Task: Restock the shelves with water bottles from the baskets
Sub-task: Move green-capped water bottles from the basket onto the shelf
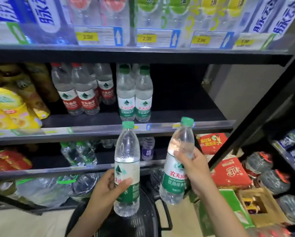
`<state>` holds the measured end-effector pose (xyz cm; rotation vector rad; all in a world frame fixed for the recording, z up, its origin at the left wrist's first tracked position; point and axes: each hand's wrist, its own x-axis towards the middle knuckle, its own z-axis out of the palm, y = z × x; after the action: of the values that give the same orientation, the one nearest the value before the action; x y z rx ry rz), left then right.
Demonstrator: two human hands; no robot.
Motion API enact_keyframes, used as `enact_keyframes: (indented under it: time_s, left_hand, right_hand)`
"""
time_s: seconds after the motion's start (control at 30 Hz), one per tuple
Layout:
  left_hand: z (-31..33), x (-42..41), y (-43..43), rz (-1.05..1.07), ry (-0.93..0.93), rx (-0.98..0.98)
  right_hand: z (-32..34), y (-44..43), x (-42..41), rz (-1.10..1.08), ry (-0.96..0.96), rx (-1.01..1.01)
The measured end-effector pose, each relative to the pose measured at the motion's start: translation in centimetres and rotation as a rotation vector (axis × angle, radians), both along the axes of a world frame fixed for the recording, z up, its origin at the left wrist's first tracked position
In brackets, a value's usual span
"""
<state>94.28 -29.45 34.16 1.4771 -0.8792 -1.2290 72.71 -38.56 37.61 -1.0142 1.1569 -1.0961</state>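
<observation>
One green-capped water bottle (127, 159) is gripped round its label by the left hand (109, 185) and is held upright. A second green-capped bottle (179, 151) is gripped just above its label by the right hand (193, 166) and is tilted, cap to the right. Both bottles are held in front of the shelves and below the middle shelf (186, 117), touching none of them. Part of each label is covered by fingers.

Beneath the hands a dark basket (150, 224) is seen. It is largely hidden by the arms and the upright bottle and is cut off at the lower edge, so its contents cannot be made out. The drinks on the top shelf are cut off above, and the price tags (99, 36) are blurred. The bottles on the lower shelves are dim and indistinct.

On the black middle shelf two green-labelled bottles (134, 96) are stood at the front, with red-labelled bottles (78, 93) to their left and yellow snack bags (10, 106) beyond. Red packets (228, 171) and an open cardboard box (259, 206) are piled at the right.
</observation>
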Motion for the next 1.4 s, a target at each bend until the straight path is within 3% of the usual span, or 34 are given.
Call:
enact_keyframes:
  time_s: [0.17,0.67,1.0,1.23,1.4]
  left_hand:
    - [-0.3,-4.8,-3.6,0.08,0.014,-0.035]
    - [0.8,-8.0,-7.4,0.214,0.0,-0.055]
    - [0.3,-7.0,-7.5,0.228,-0.025,-0.015]
    - [0.0,-6.6,-7.4,0.276,0.005,-0.011]
    - [-0.6,-6.0,-7.7,0.273,-0.028,-0.013]
  right_hand:
    - [2.8,-6.7,-4.0,0.126,0.119,-0.069]
    - [6.3,-21.9,-1.3,0.297,-0.007,-0.191]
    - [3.1,-24.2,2.4,0.363,0.201,-0.215]
    - [0.3,-22.5,2.6,0.275,0.43,-0.307]
    - [-1.0,-24.8,4.0,0.218,0.47,-0.314]
